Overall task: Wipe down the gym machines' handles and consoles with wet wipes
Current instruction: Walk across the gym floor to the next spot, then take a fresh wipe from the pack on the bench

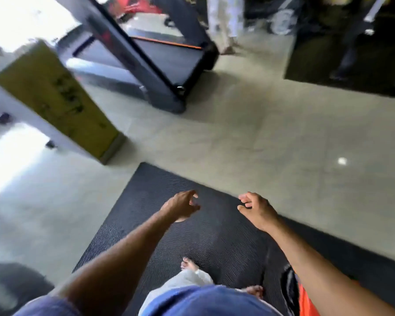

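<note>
Head view, the only one I have: the frame is motion-blurred and looks steeply down at the floor (249, 137), pale tile with a bright glare spot on the right. Both bare arms reach forward over a dark ribbed mat (214, 236). The left hand (183, 205) hangs above the mat with fingers loosely curled and thumb apart; its grip is slack and holds nothing I can see. The right hand (255, 207) is near it, not touching, fingers likewise loosely bent with the thumb pointing inward; its grip is also slack and holds nothing. I see no wipe in either hand. Below the hands, two bare feet (188, 264) stand on the mat, with a grey trouser leg and blue shirt at the bottom edge. An orange-and-black object (302, 297) sits at the lower right, partly hidden by the right arm; I cannot tell what it is. As for the task's machines, a treadmill (169, 58) stands well apart from the hands at upper centre, dark deck with an orange stripe, its upright slanting across it; handles and console are out of frame. Left of it is a yellow-faced pillar (55, 96) with dark lettering too blurred to read. A second dark mat (351, 71) lies at the upper right, with blurred equipment and someone's legs beyond.
</note>
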`<state>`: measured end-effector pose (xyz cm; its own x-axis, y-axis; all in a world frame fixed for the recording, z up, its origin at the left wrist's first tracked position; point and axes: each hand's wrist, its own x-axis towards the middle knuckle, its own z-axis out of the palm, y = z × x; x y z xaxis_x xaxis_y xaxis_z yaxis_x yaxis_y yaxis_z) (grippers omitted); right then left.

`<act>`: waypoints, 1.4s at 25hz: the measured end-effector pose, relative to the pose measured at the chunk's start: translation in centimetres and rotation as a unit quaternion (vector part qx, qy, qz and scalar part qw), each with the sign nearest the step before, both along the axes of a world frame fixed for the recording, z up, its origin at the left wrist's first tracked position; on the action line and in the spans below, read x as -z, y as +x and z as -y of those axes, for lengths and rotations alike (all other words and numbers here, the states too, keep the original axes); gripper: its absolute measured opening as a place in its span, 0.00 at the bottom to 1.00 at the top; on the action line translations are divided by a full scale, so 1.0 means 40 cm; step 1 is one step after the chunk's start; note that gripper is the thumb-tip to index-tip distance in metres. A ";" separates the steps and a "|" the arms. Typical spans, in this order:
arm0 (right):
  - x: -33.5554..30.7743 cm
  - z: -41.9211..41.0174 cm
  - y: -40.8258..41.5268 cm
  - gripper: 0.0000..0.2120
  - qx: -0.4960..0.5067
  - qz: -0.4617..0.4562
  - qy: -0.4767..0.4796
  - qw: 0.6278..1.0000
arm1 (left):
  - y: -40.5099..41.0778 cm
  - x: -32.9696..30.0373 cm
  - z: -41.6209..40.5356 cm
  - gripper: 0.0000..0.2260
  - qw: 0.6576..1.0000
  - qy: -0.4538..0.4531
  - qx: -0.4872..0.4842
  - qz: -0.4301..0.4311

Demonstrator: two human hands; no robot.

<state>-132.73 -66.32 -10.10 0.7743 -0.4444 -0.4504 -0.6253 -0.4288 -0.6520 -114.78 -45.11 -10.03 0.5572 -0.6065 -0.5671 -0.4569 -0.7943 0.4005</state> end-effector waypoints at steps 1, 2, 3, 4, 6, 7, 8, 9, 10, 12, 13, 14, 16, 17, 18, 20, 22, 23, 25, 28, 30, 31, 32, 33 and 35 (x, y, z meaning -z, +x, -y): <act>-0.007 -0.049 0.088 0.16 -0.046 0.002 -0.002 0.999 | 0.038 -0.004 -0.088 0.21 0.999 0.003 -0.035 0.007; -0.020 -0.084 0.149 0.16 -0.073 0.008 -0.001 0.997 | 0.062 -0.007 -0.148 0.21 0.998 0.004 -0.057 0.013; -0.034 -0.146 0.237 0.16 -0.114 0.018 -0.002 0.993 | 0.101 -0.013 -0.239 0.22 0.995 0.005 -0.096 0.023; -0.045 -0.205 0.315 0.16 -0.154 0.029 -0.002 0.988 | 0.136 -0.017 -0.321 0.22 0.990 0.003 -0.134 0.031; -0.065 -0.311 0.450 0.16 -0.217 0.048 -0.002 0.975 | 0.193 -0.025 -0.459 0.22 0.978 -0.015 -0.205 0.040; -0.075 -0.355 0.506 0.16 -0.246 0.059 -0.004 0.968 | 0.213 -0.037 -0.512 0.22 0.970 -0.028 -0.238 0.040; -0.086 -0.395 0.552 0.16 -0.274 0.066 -0.004 0.960 | 0.231 -0.047 -0.557 0.22 0.961 -0.042 -0.270 0.041; -0.098 -0.441 0.602 0.16 -0.306 0.068 -0.009 0.950 | 0.248 -0.057 -0.605 0.22 0.950 -0.050 -0.305 0.046; -0.108 -0.483 0.652 0.16 -0.337 0.071 -0.016 0.939 | 0.270 -0.065 -0.646 0.22 0.939 -0.057 -0.335 0.053; -0.135 -0.551 0.760 0.17 -0.390 0.079 -0.026 0.917 | 0.324 -0.084 -0.711 0.21 0.918 -0.083 -0.383 0.059; -0.152 -0.581 0.813 0.17 -0.411 0.084 -0.030 0.907 | 0.355 -0.093 -0.735 0.20 0.909 -0.095 -0.402 0.061; -0.166 -0.606 0.865 0.17 -0.428 0.088 -0.035 0.899 | 0.390 -0.099 -0.756 0.19 0.900 -0.103 -0.418 0.064; -0.186 -0.639 0.978 0.17 -0.448 0.100 -0.043 0.888 | 0.475 -0.107 -0.781 0.18 0.885 -0.115 -0.444 0.074; -0.196 -0.648 1.035 0.17 -0.452 0.107 -0.044 0.884 | 0.521 -0.112 -0.786 0.17 0.879 -0.123 -0.454 0.080; -0.203 -0.656 1.103 0.17 -0.457 0.113 -0.048 0.881 | 0.583 -0.114 -0.791 0.17 0.874 -0.128 -0.460 0.088; -0.219 -0.659 1.250 0.17 -0.468 0.125 -0.057 0.873 | 0.728 -0.118 -0.793 0.17 0.869 -0.131 -0.464 0.110; -0.241 -0.652 1.403 0.17 -0.482 0.139 -0.072 0.862 | 0.883 -0.133 -0.789 0.17 0.868 -0.136 -0.460 0.126; -0.256 -0.644 1.480 0.17 -0.484 0.140 -0.083 0.860 | 0.962 -0.146 -0.786 0.17 0.869 -0.136 -0.456 0.135; -0.292 -0.629 1.610 0.18 -0.487 0.140 -0.097 0.857 | 1.093 -0.186 -0.785 0.17 0.868 -0.137 -0.453 0.149; -0.340 -0.640 1.829 0.17 -0.487 0.157 -0.095 0.854 | 1.298 -0.242 -0.788 0.17 0.857 -0.155 -0.458 0.178; -0.365 -0.679 1.954 0.17 -0.487 0.169 -0.085 0.853 | 1.407 -0.283 -0.802 0.17 0.844 -0.177 -0.469 0.190; -0.372 -0.703 2.010 0.17 -0.490 0.169 -0.081 0.852 | 1.451 -0.297 -0.811 0.17 0.838 -0.186 -0.473 0.197; -0.376 -0.726 2.061 0.17 -0.493 0.171 -0.082 0.849 | 1.489 -0.303 -0.822 0.17 0.836 -0.189 -0.471 0.207; -0.380 -0.748 2.112 0.17 -0.494 0.175 -0.081 0.848 | 1.530 -0.306 -0.836 0.17 0.834 -0.191 -0.471 0.213; -0.392 -0.800 2.240 0.17 -0.498 0.185 -0.078 0.844 | 1.640 -0.307 -0.880 0.17 0.826 -0.199 -0.479 0.223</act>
